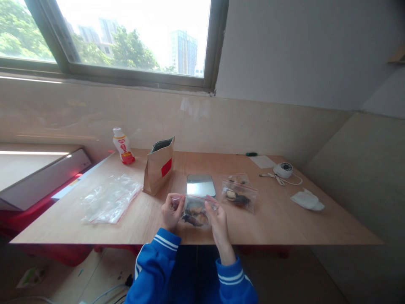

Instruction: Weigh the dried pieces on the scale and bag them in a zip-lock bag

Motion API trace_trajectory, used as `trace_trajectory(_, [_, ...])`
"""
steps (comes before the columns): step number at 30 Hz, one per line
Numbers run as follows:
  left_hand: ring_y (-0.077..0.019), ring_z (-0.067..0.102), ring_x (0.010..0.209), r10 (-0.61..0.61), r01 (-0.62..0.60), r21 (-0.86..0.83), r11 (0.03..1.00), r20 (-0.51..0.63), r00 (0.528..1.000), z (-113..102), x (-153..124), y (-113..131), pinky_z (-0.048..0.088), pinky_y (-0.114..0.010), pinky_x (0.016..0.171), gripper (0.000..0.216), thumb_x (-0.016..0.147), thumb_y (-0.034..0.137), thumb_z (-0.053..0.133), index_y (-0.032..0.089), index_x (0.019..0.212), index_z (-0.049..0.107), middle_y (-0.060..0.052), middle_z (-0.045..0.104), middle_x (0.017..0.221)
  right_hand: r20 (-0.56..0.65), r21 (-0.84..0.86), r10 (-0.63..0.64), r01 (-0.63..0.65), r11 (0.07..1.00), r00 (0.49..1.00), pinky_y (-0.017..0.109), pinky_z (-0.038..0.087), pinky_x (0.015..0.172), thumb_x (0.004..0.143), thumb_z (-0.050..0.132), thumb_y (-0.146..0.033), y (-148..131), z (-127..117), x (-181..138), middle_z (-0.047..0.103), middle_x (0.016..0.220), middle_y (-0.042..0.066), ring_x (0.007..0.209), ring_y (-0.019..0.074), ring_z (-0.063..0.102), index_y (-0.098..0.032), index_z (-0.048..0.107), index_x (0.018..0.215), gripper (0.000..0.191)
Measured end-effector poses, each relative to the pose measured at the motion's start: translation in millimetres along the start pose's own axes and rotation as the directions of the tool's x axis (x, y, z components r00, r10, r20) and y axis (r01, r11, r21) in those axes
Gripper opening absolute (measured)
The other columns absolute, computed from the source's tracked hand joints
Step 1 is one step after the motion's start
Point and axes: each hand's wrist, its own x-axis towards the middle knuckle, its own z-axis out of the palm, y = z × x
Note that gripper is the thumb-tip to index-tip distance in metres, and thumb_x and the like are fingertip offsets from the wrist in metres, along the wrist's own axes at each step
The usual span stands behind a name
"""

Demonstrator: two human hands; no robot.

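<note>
Both my hands hold a small clear zip bag (195,212) with dark dried pieces inside, just above the near edge of the wooden table (284,223). My left hand (171,211) pinches the bag's top left corner. My right hand (217,218) pinches its top right edge along the red zip strip. Directly behind the bag lies a small flat scale (200,185) with a shiny metal top. Two more filled zip bags (239,194) lie to the right of the scale.
A brown paper pouch (158,166) with a red label stands open behind my hands. A pile of empty zip bags (109,198) lies left. A small white bottle (123,146) stands at the back left. A white round device with cable (283,170) and a white cloth (307,200) sit right.
</note>
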Motion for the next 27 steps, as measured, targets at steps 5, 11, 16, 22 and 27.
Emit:
trace_trajectory(5, [-0.009, 0.053, 0.045, 0.008, -0.009, 0.028, 1.0, 0.027, 1.0, -2.2, 1.1, 2.6, 0.042, -0.018, 0.044, 0.019, 0.081, 0.035, 0.062, 0.019, 0.087, 0.056, 0.005, 0.058, 0.056, -0.034, -0.077, -0.019, 0.016, 0.997, 0.999, 0.033, 0.053, 0.077, 0.071, 0.073, -0.046, 5.2, -2.2, 1.2, 0.074, 0.086, 0.008, 0.082, 0.0213, 0.068, -0.014, 0.072, 0.09, 0.038])
trace_trajectory(11, [-0.0116, 0.059, 0.051, 0.023, -0.026, 0.042, 0.999, 0.07, 0.997, -4.4, 3.1, 7.3, 0.048, -0.02, 0.049, 0.023, 0.079, 0.035, 0.064, 0.018, 0.092, 0.058, 0.003, 0.061, 0.059, -0.051, -0.058, -0.06, 0.057, 0.997, 0.997, 0.034, 0.053, 0.078, 0.071, 0.073, -0.044, 8.0, -5.1, 3.0, 0.074, 0.085, 0.007, 0.083, 0.0214, 0.068, -0.015, 0.072, 0.089, 0.034])
trace_trajectory(16, [-0.0112, 0.059, 0.052, 0.001, -0.006, 0.053, 0.999, 0.103, 0.995, -3.9, 4.0, 10.7, 0.047, -0.021, 0.05, 0.024, 0.081, 0.034, 0.063, 0.018, 0.099, 0.061, 0.003, 0.062, 0.06, -0.017, -0.066, -0.073, 0.072, 0.995, 0.997, 0.032, 0.053, 0.075, 0.073, 0.072, -0.043, 5.8, -5.3, 1.5, 0.073, 0.084, 0.006, 0.082, 0.0211, 0.067, -0.014, 0.071, 0.089, 0.033])
trace_trajectory(22, [-0.0096, 0.052, 0.045, 0.022, -0.027, 0.077, 0.997, 0.062, 0.998, -2.3, 4.8, 12.6, 0.043, -0.02, 0.045, 0.02, 0.08, 0.037, 0.064, 0.018, 0.084, 0.064, 0.004, 0.058, 0.053, -0.023, -0.05, -0.072, 0.071, 0.996, 0.997, 0.034, 0.054, 0.079, 0.074, 0.072, -0.042, 6.7, -4.7, 1.3, 0.072, 0.085, 0.007, 0.084, 0.0219, 0.067, -0.014, 0.069, 0.089, 0.032])
trace_trajectory(27, [-0.0101, 0.054, 0.047, 0.019, -0.024, 0.067, 0.997, 0.063, 0.998, -1.2, 3.7, 7.2, 0.044, -0.02, 0.046, 0.02, 0.08, 0.038, 0.063, 0.018, 0.083, 0.064, 0.004, 0.057, 0.051, -0.057, -0.039, -0.021, 0.019, 0.999, 0.998, 0.034, 0.055, 0.076, 0.071, 0.073, -0.044, 6.8, -2.2, 1.0, 0.073, 0.085, 0.007, 0.083, 0.023, 0.069, -0.014, 0.07, 0.09, 0.036])
